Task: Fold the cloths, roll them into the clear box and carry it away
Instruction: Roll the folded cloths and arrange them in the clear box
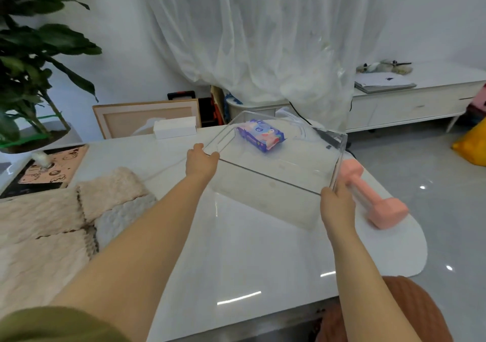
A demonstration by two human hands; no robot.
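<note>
Head view: we are holding the empty clear box [265,177] over the table [236,249].
Left grip [201,161] and right grip [336,202] are clamping its near corners, likely for balance; cloths [52,223] are lying spread, well apart at left.

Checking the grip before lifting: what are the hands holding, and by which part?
The clear box, by its near rim: left hand at the left corner, right hand at the right corner.
</note>
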